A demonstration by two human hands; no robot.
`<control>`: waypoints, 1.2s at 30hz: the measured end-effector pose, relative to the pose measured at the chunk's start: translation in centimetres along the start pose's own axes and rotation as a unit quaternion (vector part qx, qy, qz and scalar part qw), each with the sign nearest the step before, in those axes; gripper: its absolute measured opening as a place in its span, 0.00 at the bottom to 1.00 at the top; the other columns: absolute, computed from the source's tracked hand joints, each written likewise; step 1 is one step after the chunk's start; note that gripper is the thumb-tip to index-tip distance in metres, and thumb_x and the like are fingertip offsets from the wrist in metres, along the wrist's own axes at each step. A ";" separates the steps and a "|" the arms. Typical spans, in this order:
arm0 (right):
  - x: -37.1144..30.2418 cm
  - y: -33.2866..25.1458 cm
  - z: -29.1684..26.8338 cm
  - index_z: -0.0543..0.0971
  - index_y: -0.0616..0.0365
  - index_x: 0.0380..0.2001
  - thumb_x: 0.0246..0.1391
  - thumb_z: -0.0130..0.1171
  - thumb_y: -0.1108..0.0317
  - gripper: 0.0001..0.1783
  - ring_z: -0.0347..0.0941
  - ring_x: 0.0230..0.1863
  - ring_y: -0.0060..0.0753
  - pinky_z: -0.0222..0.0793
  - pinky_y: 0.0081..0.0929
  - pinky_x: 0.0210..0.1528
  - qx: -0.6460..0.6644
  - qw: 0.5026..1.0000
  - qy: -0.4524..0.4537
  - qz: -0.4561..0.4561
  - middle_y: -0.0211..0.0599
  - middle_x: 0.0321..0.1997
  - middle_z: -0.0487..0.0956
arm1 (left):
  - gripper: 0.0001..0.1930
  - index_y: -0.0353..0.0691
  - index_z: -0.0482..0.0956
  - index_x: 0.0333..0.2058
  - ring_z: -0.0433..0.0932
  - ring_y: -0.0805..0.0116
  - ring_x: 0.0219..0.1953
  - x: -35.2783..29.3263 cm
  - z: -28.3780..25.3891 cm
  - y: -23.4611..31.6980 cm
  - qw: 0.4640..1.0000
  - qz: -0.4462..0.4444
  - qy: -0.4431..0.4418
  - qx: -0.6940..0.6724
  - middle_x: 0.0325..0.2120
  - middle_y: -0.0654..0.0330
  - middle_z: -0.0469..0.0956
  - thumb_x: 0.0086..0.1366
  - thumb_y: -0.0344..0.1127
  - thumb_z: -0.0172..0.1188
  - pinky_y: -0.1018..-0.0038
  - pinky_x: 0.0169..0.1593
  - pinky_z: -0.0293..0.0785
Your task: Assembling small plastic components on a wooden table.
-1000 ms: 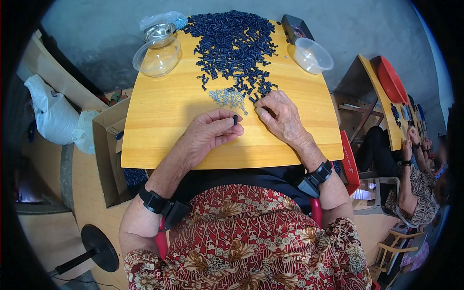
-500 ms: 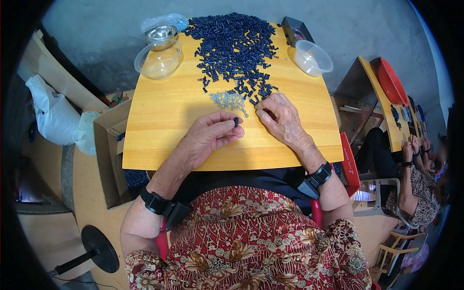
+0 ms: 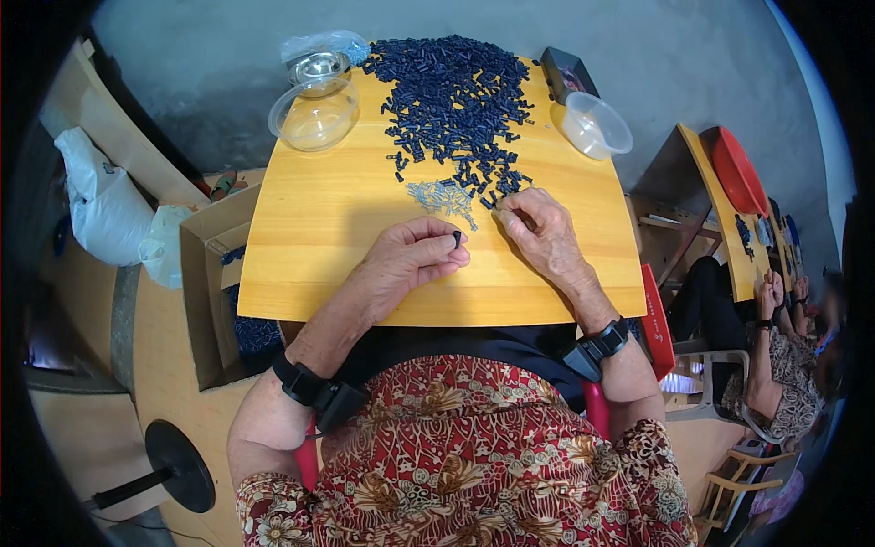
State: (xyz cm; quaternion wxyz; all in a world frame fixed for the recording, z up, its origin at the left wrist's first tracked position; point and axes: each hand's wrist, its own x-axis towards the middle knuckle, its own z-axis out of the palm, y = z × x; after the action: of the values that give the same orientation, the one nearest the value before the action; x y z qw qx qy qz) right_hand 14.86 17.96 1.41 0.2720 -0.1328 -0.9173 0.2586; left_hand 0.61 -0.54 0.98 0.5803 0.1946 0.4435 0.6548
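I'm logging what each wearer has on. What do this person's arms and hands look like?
Both hands, left hand and right hand, are bare, without gloves or rings that show. Each wrist carries a black band with a boxy black unit: left band, right band. The forearms are bare.

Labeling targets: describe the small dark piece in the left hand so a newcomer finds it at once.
On the yellow wooden table, near its front edge, the left hand pinches a small dark blue plastic piece between its fingertips. Unlike the big pile of dark blue pieces farther back, it is single and lifted off the tabletop.
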 end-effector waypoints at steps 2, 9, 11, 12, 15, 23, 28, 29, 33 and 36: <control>0.2 -0.3 -0.2 0.77 0.61 0.28 0.49 0.58 0.71 0.04 0.72 0.35 0.43 0.69 0.34 0.38 0.000 1.000 0.004 -0.010 0.40 0.29 0.76 | 0.09 0.36 0.75 0.41 0.79 0.72 0.40 0.0 -0.1 -0.1 1.000 0.005 0.000 0.003 0.35 0.60 0.79 0.65 0.33 0.56 0.78 0.47 0.75; 1.5 -0.5 -1.4 0.76 0.62 0.28 0.50 0.56 0.70 0.06 0.72 0.35 0.44 0.68 0.36 0.39 -0.009 1.000 -0.002 -0.001 0.41 0.29 0.76 | 0.07 0.37 0.75 0.40 0.78 0.71 0.42 0.0 0.0 -0.2 1.000 0.009 -0.002 0.015 0.37 0.60 0.77 0.64 0.32 0.56 0.78 0.48 0.75; 2.0 -0.9 -1.4 0.75 0.62 0.27 0.50 0.55 0.69 0.07 0.72 0.35 0.45 0.68 0.37 0.40 -0.011 1.000 -0.005 0.011 0.42 0.29 0.75 | 0.07 0.37 0.75 0.40 0.78 0.71 0.42 -0.1 0.0 -0.2 1.000 0.008 0.000 0.017 0.37 0.60 0.77 0.64 0.32 0.56 0.78 0.48 0.75; 2.2 -1.1 -1.4 0.75 0.62 0.27 0.50 0.55 0.69 0.07 0.72 0.35 0.45 0.68 0.37 0.40 -0.011 1.000 -0.005 0.010 0.42 0.29 0.75 | 0.07 0.37 0.75 0.39 0.78 0.71 0.42 -0.2 0.1 -0.1 1.000 0.009 0.001 0.014 0.37 0.61 0.77 0.64 0.32 0.56 0.78 0.48 0.75; 2.7 -1.7 -1.3 0.76 0.62 0.28 0.50 0.55 0.70 0.06 0.72 0.35 0.44 0.68 0.36 0.39 -0.007 1.000 -0.012 0.007 0.43 0.29 0.76 | 0.07 0.37 0.75 0.39 0.78 0.71 0.42 -0.2 0.2 -0.1 1.000 0.011 0.003 0.010 0.37 0.61 0.77 0.64 0.32 0.56 0.78 0.49 0.75; 2.6 -5.1 -0.7 0.78 0.62 0.34 0.46 0.59 0.71 0.10 0.73 0.38 0.41 0.70 0.34 0.42 0.109 0.992 -0.056 -0.002 0.40 0.31 0.77 | 0.07 0.38 0.75 0.39 0.78 0.70 0.42 0.0 -0.2 -0.3 1.000 0.025 -0.010 0.004 0.37 0.60 0.77 0.64 0.33 0.56 0.76 0.49 0.75; 2.1 -4.7 -0.3 0.77 0.61 0.38 0.43 0.60 0.72 0.15 0.72 0.40 0.43 0.69 0.35 0.45 0.065 0.990 -0.071 -0.102 0.41 0.34 0.77 | 0.08 0.38 0.74 0.40 0.78 0.70 0.42 0.0 -0.2 -0.5 1.000 0.022 -0.003 0.010 0.38 0.59 0.77 0.64 0.34 0.56 0.76 0.50 0.74; 2.0 -4.7 -0.3 0.77 0.61 0.38 0.42 0.60 0.72 0.16 0.72 0.41 0.44 0.69 0.36 0.46 0.062 0.990 -0.070 -0.110 0.42 0.35 0.76 | 0.08 0.38 0.74 0.40 0.78 0.70 0.42 0.0 -0.1 -0.5 1.000 0.023 -0.002 0.010 0.38 0.59 0.77 0.64 0.34 0.56 0.76 0.50 0.74; 1.8 -4.9 -0.4 0.77 0.61 0.38 0.42 0.60 0.73 0.15 0.72 0.41 0.44 0.68 0.35 0.46 0.075 0.988 -0.072 -0.110 0.42 0.36 0.76 | 0.07 0.40 0.74 0.39 0.77 0.72 0.43 0.0 -0.1 -0.3 1.000 0.011 0.001 -0.024 0.38 0.61 0.77 0.64 0.34 0.57 0.76 0.50 0.74; 1.6 -5.5 -0.3 0.77 0.61 0.37 0.42 0.61 0.72 0.15 0.72 0.40 0.44 0.68 0.35 0.46 0.060 0.985 -0.076 -0.141 0.42 0.36 0.76 | 0.06 0.42 0.75 0.39 0.77 0.74 0.42 0.1 -0.5 -0.7 0.999 0.009 -0.003 -0.054 0.38 0.64 0.77 0.64 0.33 0.57 0.77 0.50 0.73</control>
State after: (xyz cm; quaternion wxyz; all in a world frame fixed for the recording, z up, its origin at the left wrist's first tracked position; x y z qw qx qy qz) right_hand 13.13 14.14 5.33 0.2425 0.0345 -0.9277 0.2818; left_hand 0.61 -0.60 0.16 0.5858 0.1691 0.4039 0.6820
